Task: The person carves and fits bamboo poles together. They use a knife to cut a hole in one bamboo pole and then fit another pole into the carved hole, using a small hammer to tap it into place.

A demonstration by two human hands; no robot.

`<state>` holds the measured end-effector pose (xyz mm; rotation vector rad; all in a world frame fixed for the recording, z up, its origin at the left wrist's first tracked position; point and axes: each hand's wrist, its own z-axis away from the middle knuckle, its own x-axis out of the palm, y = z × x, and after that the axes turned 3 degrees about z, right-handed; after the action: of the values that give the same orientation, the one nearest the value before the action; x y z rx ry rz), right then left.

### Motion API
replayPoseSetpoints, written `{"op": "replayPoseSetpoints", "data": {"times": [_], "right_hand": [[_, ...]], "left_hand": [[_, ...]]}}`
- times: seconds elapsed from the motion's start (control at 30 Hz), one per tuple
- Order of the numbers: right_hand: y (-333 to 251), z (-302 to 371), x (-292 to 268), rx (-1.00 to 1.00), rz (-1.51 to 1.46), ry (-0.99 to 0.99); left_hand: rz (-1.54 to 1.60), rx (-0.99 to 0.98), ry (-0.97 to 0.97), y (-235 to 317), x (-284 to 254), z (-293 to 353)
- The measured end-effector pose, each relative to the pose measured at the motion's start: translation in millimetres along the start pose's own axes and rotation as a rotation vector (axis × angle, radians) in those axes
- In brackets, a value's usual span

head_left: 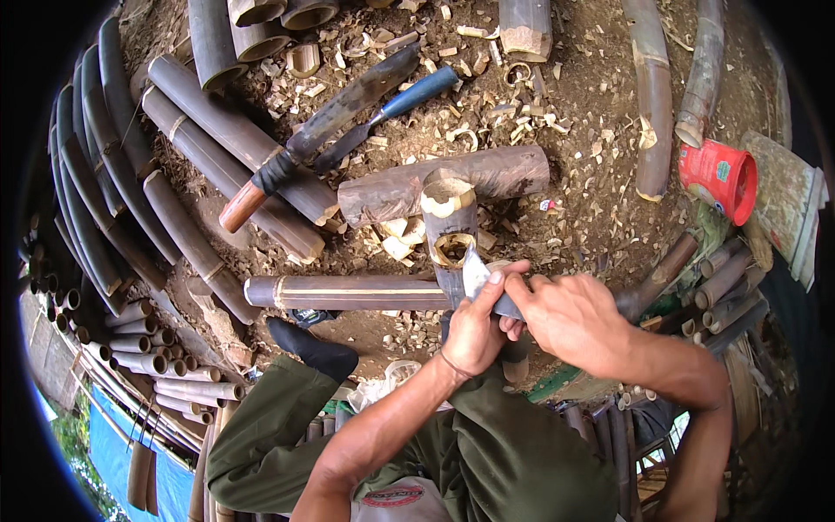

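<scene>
A dark bamboo tube (447, 211), cut open at its far end and with a hole in its side, leans over a thicker bamboo log (370, 197). The pale metal blade of a knife (474, 271) touches or nearly touches the near rim of that hole. My left hand (477, 331) is closed around the knife close to the blade. Just right of it, my right hand (570, 315) is closed on the same tool, its fingers bent against my left hand. The knife's handle is mostly hidden by my hands.
A machete (239, 207) and a blue-handled chisel (419, 94) lie at the far left. A bamboo pole (348, 293) lies crosswise on the near side. More bamboo poles (213, 109) are piled left. A red bucket (715, 183) lies tipped at right. Wood chips (513, 122) litter the soil.
</scene>
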<state>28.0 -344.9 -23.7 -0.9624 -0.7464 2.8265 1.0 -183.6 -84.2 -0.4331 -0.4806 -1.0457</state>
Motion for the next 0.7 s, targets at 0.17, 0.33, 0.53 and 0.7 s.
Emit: {"op": "replayPoseSetpoints", "data": {"times": [0.17,0.33,0.53,0.7], "right_hand": [[5,-13,-2,-0.102,-0.379,-0.061],[-37,-19,85,0.1,-0.82,0.256],[-20,4,30,0.102,-0.365,0.122],[-4,-12,12,0.001,-0.306,-0.024]], "left_hand": [[-0.14,0.046,0.197,8,3,10],[-1.294,0.406,0.201,33,-28,20],[-0.552,0.087,0.207,24,0,18],[-0.25,0.034,0.276,15,-1,8]]}}
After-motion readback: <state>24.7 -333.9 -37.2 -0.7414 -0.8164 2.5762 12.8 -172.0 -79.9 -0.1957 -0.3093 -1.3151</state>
